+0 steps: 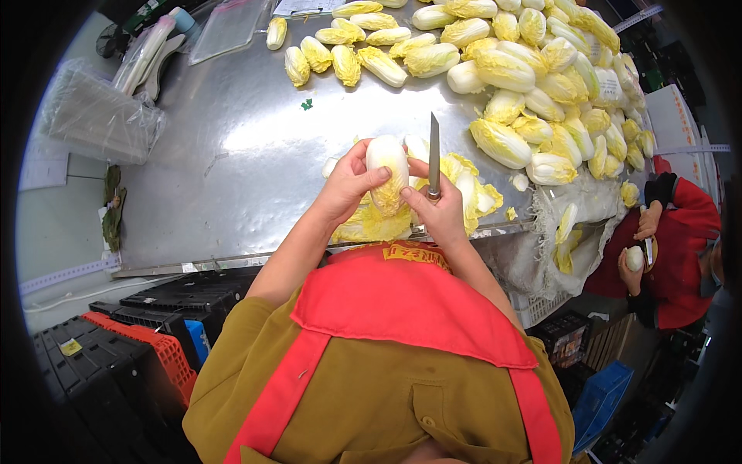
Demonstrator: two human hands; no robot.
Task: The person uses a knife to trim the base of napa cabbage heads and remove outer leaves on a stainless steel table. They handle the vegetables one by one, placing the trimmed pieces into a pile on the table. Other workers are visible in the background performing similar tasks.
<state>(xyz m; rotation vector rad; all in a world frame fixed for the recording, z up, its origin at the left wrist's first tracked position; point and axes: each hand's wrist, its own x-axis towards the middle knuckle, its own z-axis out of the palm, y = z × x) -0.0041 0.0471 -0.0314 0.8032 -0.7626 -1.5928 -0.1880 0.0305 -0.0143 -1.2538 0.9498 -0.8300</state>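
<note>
Between my hands, over the near edge of the steel table point(191, 168), is a small napa cabbage point(387, 165) with its white base pointing away from me. My left hand point(348, 182) grips it from the left, thumb on its side. My right hand point(442, 211) holds a knife point(434, 153) by its handle, blade pointing up and away, while its thumb touches the cabbage's lower right side. Loose yellow cabbage leaves point(475, 194) lie beneath and beside my hands. A large heap of napa cabbages point(522, 75) covers the table's far right, with several more point(382, 65) along the back.
Clear plastic bags point(101, 116) lie at the table's left, a clipboard point(301, 6) at the back. A woven sack point(556, 232) with leaves hangs at the right edge. Beyond it, a co-worker point(672, 249) holds a knife and a cabbage. Black crates point(98, 371) stand lower left.
</note>
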